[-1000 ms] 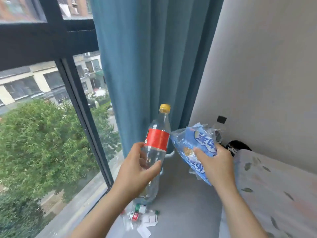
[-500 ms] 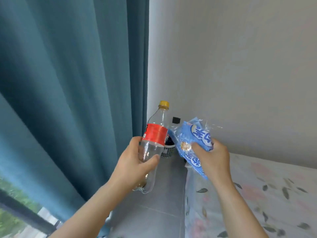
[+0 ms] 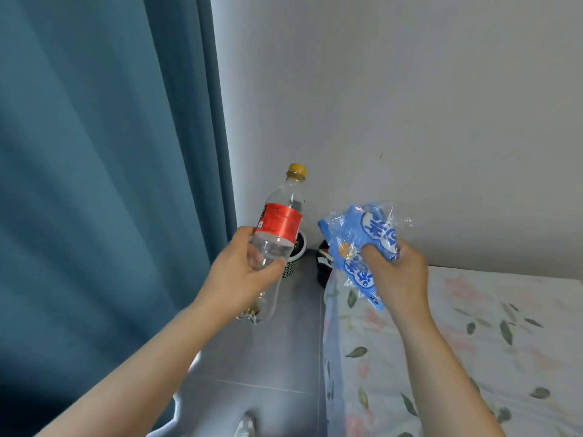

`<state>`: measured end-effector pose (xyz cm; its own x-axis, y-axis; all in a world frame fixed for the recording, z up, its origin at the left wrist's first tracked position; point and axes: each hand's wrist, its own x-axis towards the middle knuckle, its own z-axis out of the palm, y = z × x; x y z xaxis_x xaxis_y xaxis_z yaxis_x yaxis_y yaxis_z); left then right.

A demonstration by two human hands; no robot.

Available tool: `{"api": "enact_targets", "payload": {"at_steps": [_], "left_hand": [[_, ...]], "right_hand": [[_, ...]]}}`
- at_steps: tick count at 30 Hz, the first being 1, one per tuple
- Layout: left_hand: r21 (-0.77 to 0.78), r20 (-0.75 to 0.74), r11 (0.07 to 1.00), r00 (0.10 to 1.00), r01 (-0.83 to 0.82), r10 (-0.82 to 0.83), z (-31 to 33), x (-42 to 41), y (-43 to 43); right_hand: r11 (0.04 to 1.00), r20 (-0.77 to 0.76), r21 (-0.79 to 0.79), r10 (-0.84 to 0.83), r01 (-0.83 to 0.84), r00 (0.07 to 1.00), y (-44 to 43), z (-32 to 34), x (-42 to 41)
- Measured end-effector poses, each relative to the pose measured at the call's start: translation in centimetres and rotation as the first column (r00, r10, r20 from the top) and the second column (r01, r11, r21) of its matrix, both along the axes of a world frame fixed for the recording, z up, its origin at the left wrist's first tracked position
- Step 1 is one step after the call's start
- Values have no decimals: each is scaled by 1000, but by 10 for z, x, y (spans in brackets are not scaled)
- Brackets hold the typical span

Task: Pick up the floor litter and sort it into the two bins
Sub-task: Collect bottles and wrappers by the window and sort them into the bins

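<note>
While the left hand point(image 3: 239, 279) grips the bottle point(image 3: 280, 222) and the right hand point(image 3: 398, 274) squeezes the wrapper point(image 3: 362, 244), either could miss the side-by-side bins point(image 3: 294, 267) at 12 o'clock.

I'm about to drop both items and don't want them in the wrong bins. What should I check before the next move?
1. Left hand grip on the bottle: fingers wrapped round its body, ok.
2. Right hand grip on the blue wrapper: held fast, ok.
3. Yellow cap on the bottle: ok.
4. Both bins in sight: white mesh bin and dark bin in the corner, partly hidden, ok.
5. Which bin takes which kind: no labels visible, cannot tell.
6. Room left in the bins: openings mostly hidden, cannot tell.
</note>
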<state>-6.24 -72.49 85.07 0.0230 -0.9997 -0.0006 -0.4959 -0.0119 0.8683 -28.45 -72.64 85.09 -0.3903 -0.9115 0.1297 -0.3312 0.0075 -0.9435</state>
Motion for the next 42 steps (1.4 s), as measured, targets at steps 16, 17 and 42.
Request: {"api": "enact_targets", "payload": {"at_steps": [16,17,42], "left_hand": [[106,24,987,992,124,-127,-38,-12,-219],[109,26,985,990,133,-137,-41,-18,-232],[322,137,899,924,298,-356,-103,-136,-527]], "right_hand": [[969,-32,199,-144,147,989,-175,-36,-9],[967,-34,206,-146,150,989,-187,-38,-14],[882,-80,389,-256,266,963,-454,-93,-144]]}}
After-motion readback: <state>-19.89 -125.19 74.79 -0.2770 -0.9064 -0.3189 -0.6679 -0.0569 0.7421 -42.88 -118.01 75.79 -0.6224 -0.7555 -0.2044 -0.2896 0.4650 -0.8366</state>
